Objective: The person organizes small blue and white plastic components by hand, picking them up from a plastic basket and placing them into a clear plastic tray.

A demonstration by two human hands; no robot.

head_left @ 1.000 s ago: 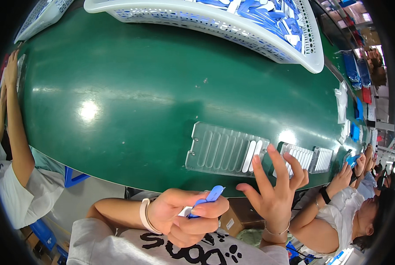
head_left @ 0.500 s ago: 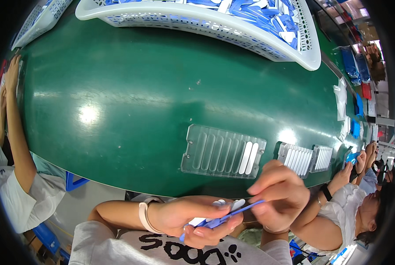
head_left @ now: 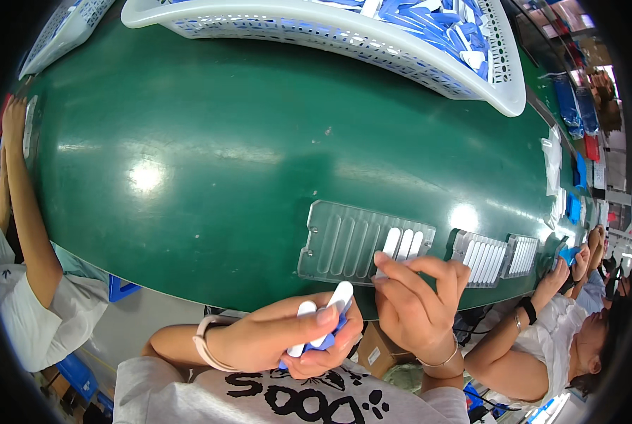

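My left hand is closed round several flat, round-ended strips, white on one face and blue on the other. One white strip sticks up past its fingers. My right hand is at a clear plastic tray with long parallel slots. Its fingertips are on the lower end of a white strip, which lies in or over a slot; the fingers partly hide that end. Right of it, two more white strips lie side by side in the tray. The slots to the left hold no strips.
A white perforated basket heaped with blue and white strips stands at the far side of the green table. Two strip-filled trays lie to the right. Co-workers sit at right, and another person's arm reaches in at left.
My right hand has moved from beside my left hand to the tray, where a third white strip now lies. The left hand has turned, bringing white faces up.
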